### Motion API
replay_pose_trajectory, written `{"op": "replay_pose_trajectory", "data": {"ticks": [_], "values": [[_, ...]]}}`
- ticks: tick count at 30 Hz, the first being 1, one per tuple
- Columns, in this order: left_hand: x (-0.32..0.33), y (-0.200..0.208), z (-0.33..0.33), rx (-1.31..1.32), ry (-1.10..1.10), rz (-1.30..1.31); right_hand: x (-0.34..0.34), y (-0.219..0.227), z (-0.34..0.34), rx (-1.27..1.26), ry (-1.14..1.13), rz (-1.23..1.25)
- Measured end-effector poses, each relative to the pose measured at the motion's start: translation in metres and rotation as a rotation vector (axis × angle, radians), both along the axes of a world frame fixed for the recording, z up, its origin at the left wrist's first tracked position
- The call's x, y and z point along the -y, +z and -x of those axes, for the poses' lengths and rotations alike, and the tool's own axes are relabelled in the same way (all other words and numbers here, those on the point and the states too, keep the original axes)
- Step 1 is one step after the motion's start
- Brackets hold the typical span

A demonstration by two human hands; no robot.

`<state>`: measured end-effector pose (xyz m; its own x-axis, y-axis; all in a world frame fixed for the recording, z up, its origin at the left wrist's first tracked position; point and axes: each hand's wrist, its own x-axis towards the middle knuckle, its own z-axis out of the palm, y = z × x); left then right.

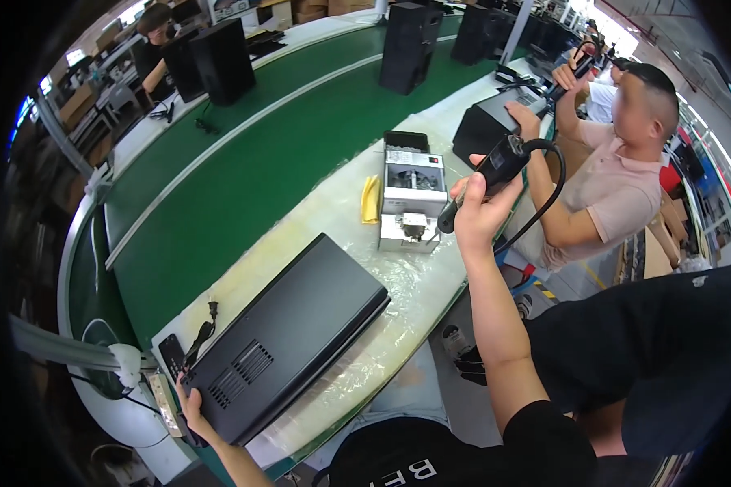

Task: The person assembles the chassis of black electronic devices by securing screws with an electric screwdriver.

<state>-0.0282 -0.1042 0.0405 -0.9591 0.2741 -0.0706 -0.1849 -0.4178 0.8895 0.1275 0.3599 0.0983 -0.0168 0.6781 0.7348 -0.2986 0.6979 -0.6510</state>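
Note:
My right hand [489,209] is raised over the bench, its fingers wrapped round a black electric screwdriver [505,162] with a thick black cable. The driver's tip points down and left, just right of a grey and white screw feeder [413,188]. My left hand [193,410] grips the near left end of a long black cabinet [292,316], its fingers partly hidden behind the edge. The cabinet lies flat and slanted on the bench, with vent slots in its top face. A black power cord with a plug [207,325] rests beside its far left edge.
Clear plastic film covers the bench [300,406]. A yellow cloth [370,200] lies left of the feeder. Beyond runs a green conveyor belt [260,146] carrying black speaker boxes [413,47]. At right, a co-worker [605,178] works on another black box [489,122] with a driver.

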Motion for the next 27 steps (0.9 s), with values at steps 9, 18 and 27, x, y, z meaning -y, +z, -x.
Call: {"op": "replay_pose_trajectory", "data": {"ticks": [9,18,27], "values": [[-0.033,-0.003,-0.047,-0.134,0.256,0.044,0.008,-0.046,0.044,0.072,0.138,0.0],[-0.053,-0.014,-0.04,-0.172,0.257,0.007,0.148,0.089,0.047,-0.065,0.394,0.012],[-0.05,-0.014,-0.042,-0.132,0.235,-0.039,0.295,0.107,0.136,0.023,0.949,-0.213]]}}
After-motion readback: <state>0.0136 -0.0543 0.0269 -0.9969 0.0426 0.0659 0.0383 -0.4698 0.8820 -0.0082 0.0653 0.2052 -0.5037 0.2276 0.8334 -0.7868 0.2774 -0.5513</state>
